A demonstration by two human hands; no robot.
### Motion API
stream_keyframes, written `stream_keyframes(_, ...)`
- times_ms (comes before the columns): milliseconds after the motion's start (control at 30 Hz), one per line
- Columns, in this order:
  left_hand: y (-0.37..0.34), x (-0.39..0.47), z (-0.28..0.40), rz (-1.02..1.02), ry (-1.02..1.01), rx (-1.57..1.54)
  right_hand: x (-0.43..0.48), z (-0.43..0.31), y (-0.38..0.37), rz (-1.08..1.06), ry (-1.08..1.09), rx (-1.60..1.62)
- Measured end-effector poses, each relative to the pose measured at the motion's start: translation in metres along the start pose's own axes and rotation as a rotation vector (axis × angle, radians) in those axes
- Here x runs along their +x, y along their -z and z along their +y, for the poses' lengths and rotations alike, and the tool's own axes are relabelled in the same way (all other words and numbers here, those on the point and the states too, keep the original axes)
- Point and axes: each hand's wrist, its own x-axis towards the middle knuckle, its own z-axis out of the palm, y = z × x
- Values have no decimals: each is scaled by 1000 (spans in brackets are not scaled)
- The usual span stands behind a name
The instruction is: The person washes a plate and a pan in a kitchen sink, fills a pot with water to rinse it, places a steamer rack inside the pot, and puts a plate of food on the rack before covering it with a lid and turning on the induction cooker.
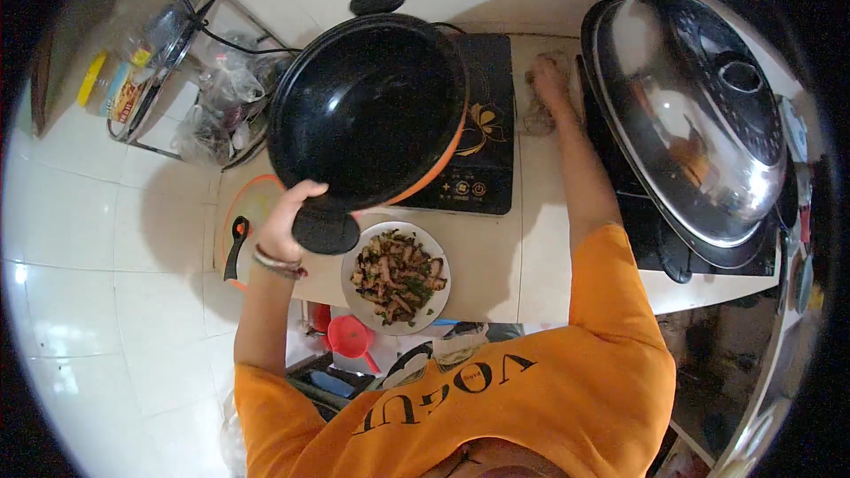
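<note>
My left hand [284,224] grips the near black side handle [325,232] of a deep round pan [365,113]. The pan is tilted, with a glossy black inside and an orange outside, over the left part of a black induction cooker [488,166]. At the back of the counter, my right hand [551,87] has its fingers on a pale crumpled cloth [538,123], whose material is hard to make out. A white plate [350,305] of cooked meat pieces with chopped greens sits near the counter's front edge, just below the pan.
An orange-rimmed glass lid [255,196] with a black handle lies left of the pan. A large pan with a domed metal lid [671,113] stands at the right. Back left, a wire rack [143,129] holds plastic bags [229,89] and a yellow-capped jar [113,86]. A red dipper [350,336] is below the counter.
</note>
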Motion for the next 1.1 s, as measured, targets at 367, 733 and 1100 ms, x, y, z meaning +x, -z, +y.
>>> stream_keyframes(367, 8, 110, 8, -186, 79, 50, -227, -31, 14, -172, 419, -130)
stream_keyframes(733, -10, 119, 20, -287, 115, -44, -343, -77, 49, -238, 598, 47)
stream_keyframes(1100, 16, -51, -107, -186, -271, 48, -358, -86, 69, 165, 551, 109)
